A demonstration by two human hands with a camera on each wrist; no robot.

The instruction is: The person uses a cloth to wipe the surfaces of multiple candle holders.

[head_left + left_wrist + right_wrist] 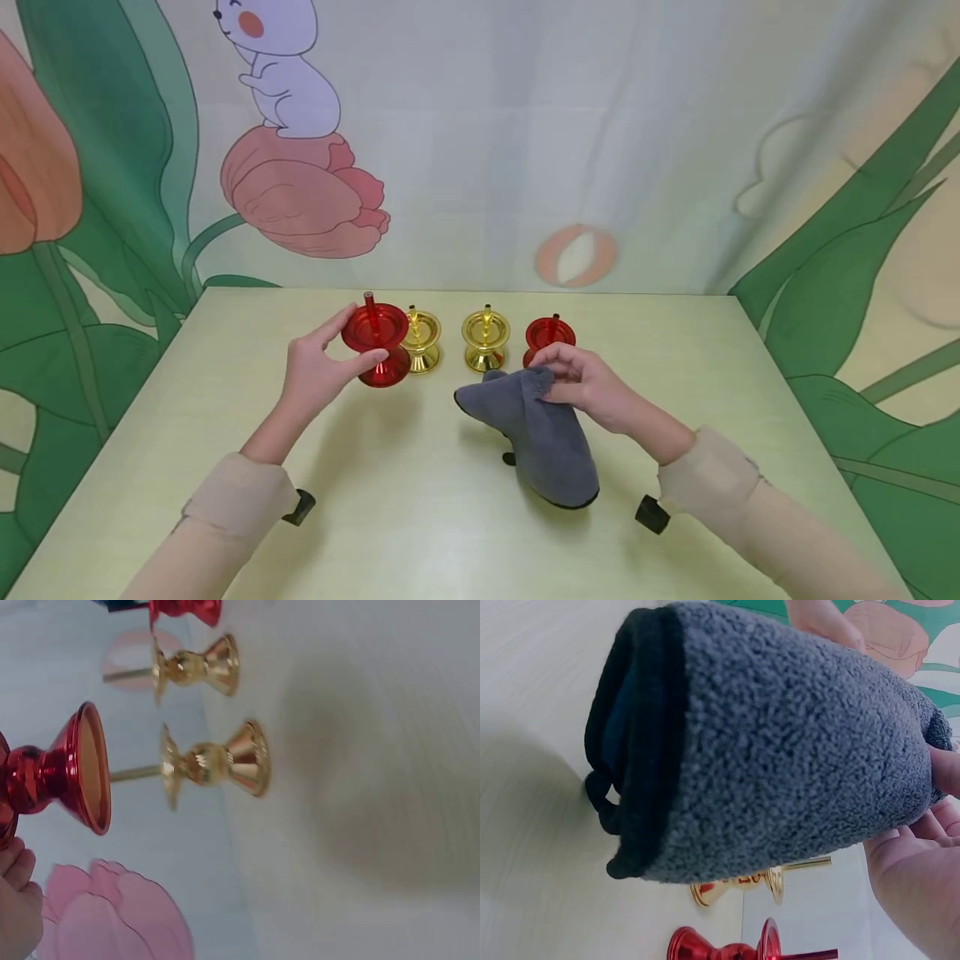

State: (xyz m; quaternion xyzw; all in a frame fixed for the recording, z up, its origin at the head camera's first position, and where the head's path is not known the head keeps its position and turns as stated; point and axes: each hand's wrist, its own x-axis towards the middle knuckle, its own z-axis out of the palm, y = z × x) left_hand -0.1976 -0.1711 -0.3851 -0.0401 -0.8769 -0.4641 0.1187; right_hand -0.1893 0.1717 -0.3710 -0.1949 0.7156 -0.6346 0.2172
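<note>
My left hand (pixel 318 371) pinches a red metal candle holder (pixel 375 329) between thumb and fingers. Its hollow base (pixel 91 769) faces the tabletop and is lifted off it. My right hand (pixel 588 387) grips the top of a grey fleece mitt-like cloth (pixel 543 433) with black edging. In the right wrist view the cloth (pixel 795 742) hangs with its wide, black-trimmed opening toward the table, a small black loop (pixel 604 802) at the edge. Behind the hands stand two gold candle holders (pixel 486 333) and a second red one (pixel 550 332), partly hidden by the right hand.
A pale table (pixel 420 533) lies under everything. A curtain (pixel 480 150) printed with flowers, leaves and a white animal hangs behind its back edge. Each wrist carries a small black device (pixel 652 514) at the sleeve cuff.
</note>
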